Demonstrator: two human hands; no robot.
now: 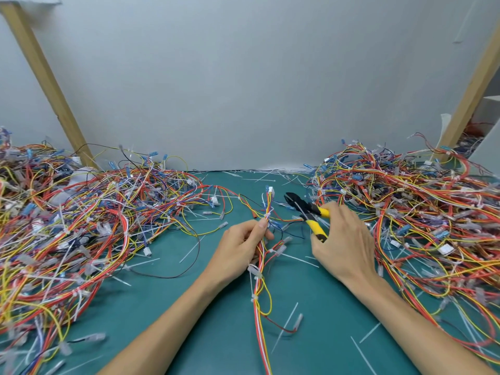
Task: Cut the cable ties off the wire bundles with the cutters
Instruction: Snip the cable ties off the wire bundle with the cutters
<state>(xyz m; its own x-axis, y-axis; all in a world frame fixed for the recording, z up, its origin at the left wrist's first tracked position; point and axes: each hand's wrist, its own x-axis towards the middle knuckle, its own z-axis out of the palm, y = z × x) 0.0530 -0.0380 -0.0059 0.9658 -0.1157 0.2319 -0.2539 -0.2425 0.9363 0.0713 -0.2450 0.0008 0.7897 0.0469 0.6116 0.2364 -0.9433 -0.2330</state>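
My left hand (243, 246) grips a thin bundle of red, yellow and white wires (261, 296) that runs from the front edge up to a white connector (270, 190). White cable ties (254, 270) wrap the bundle below my fingers. My right hand (342, 239) holds the yellow-handled cutters (307, 211), their black jaws pointing up and left, a little to the right of the bundle's top and apart from it.
Big tangled heaps of coloured wires lie on the left (81, 226) and on the right (422, 212) of the green mat (211, 328). Loose cut ties (286, 324) are scattered over the mat. Wooden posts (46, 79) lean against the grey wall behind.
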